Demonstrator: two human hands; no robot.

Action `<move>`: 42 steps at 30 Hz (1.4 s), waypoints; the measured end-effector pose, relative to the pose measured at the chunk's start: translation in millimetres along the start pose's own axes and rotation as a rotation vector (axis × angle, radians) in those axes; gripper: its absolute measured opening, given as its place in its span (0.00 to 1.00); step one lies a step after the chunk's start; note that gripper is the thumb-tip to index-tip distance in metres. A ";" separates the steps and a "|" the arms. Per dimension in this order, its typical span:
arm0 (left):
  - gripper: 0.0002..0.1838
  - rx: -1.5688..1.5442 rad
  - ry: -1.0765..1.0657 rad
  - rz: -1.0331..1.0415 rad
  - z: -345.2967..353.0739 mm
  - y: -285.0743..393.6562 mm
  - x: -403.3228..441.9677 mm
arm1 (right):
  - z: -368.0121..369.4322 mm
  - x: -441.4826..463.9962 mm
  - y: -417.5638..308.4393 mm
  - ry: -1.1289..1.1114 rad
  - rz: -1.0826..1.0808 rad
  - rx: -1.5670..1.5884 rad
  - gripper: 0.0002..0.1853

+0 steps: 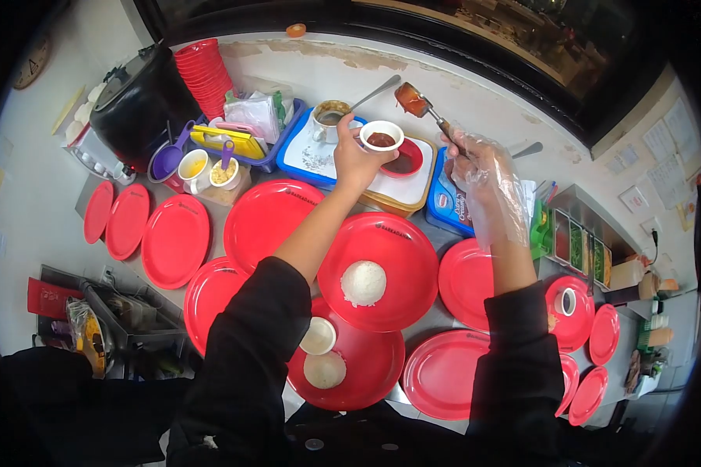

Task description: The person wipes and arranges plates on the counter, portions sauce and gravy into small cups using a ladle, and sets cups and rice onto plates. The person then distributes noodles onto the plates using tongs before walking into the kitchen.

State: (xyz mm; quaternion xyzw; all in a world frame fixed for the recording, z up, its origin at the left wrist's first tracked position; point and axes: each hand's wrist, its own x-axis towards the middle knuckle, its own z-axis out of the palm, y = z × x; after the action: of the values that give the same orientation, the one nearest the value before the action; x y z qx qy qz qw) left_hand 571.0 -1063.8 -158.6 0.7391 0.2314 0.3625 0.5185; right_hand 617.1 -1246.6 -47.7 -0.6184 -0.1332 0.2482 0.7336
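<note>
My L hand (358, 158) is closed round a small white cup (382, 138) w/ dark red sauce in it, held up by the red bowl (410, 161). My R hand (475, 159), in a clear plastic glove, grips the utensil (436, 114) by its handle, sauce-coated head up & R of the cup, not touching it. L of the cup: mug (325, 132) w/ a spoon (375, 91). Nearer me, over the bench (428, 320): red plate (414, 261) w/ white mound (364, 283).

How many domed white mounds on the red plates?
2: a domed white mound on the central round red plate, another on the red plate below it, by a small white bowl. Black sleeves may hide more.
</note>
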 end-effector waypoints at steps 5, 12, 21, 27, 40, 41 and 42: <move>0.51 0.095 0.068 0.063 -25.4 -1.1 -13.9 | -38.9 53.5 66.9 0.035 -0.132 -0.201 0.12; 0.41 0.335 -0.500 0.049 -48.3 -27.5 -71.4 | -56.7 82.5 129.1 -0.143 -0.304 -0.747 0.18; 0.44 0.384 -0.728 0.040 -2.3 -64.8 -98.7 | -38.2 54.6 77.5 -0.049 -0.271 -1.204 0.23; 0.28 0.226 -0.478 -0.050 -41.0 -49.4 -58.0 | -39.4 46.7 54.5 0.112 -0.416 -1.264 0.19; 0.21 0.128 -0.019 -0.224 -47.2 -109.6 73.2 | 104.4 88.1 120.5 -0.751 -1.005 -1.697 0.08; 0.22 0.065 -0.008 -0.241 -51.9 -107.4 70.4 | 114.0 82.8 129.8 -0.642 -0.743 -1.702 0.08; 0.22 0.068 -0.001 -0.243 -60.6 -99.1 65.3 | 117.0 82.0 135.0 -0.649 -0.749 -1.698 0.08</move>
State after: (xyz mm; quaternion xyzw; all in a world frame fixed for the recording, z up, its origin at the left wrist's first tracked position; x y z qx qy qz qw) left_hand 568.5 -945.5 -219.7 0.7229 0.3312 0.2887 0.5332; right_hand 600.3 -1089.6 -164.9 -0.7597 -0.6499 -0.0208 0.0043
